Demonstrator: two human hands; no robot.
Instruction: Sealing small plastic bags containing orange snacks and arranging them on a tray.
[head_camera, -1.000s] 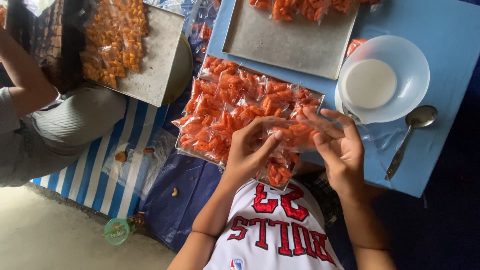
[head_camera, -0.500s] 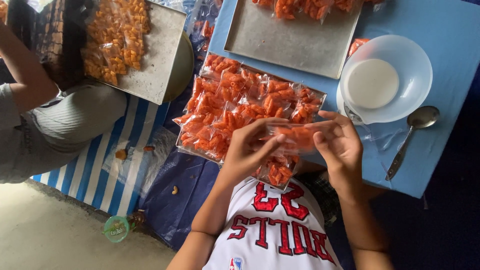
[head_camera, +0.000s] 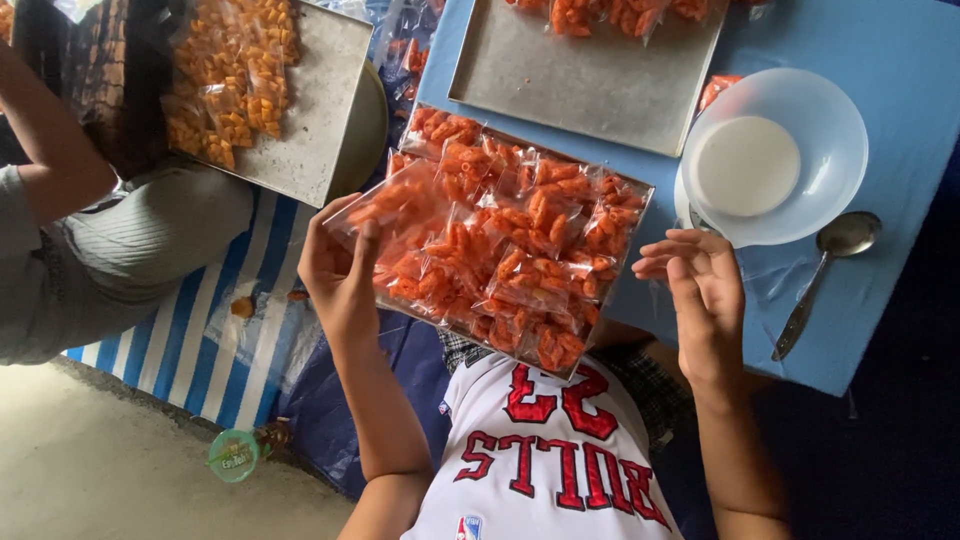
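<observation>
A: What does the left hand (head_camera: 338, 268) have?

B: A small clear bag of orange snacks (head_camera: 392, 208), pinched between thumb and fingers at the bag's near edge. It is held up over the left end of the metal tray (head_camera: 640, 200), which is packed with more filled bags (head_camera: 520, 255) lying side by side.

A: And the right hand (head_camera: 703, 290)?

B: Empty, fingers spread and slightly curled, hovering just off the tray's right corner, touching nothing that I can see.

A: How would that bag handle?

B: Light, I'd judge, and soft: thin film that gives under the fingers, with brittle pieces inside that would crack if squeezed. The plastic looks slick, so a pinch on the empty film at the edge seems safer than a grip across the filling.

A: What is around it?

B: The tray sits on a blue worktop (head_camera: 900, 90), with a second tray (head_camera: 590, 75) beyond it, and a white bowl (head_camera: 772, 155) and a spoon (head_camera: 825, 275) to the right. Another person's arm (head_camera: 50, 150) shows at the far left beside a third tray (head_camera: 310, 110) of bags.
</observation>
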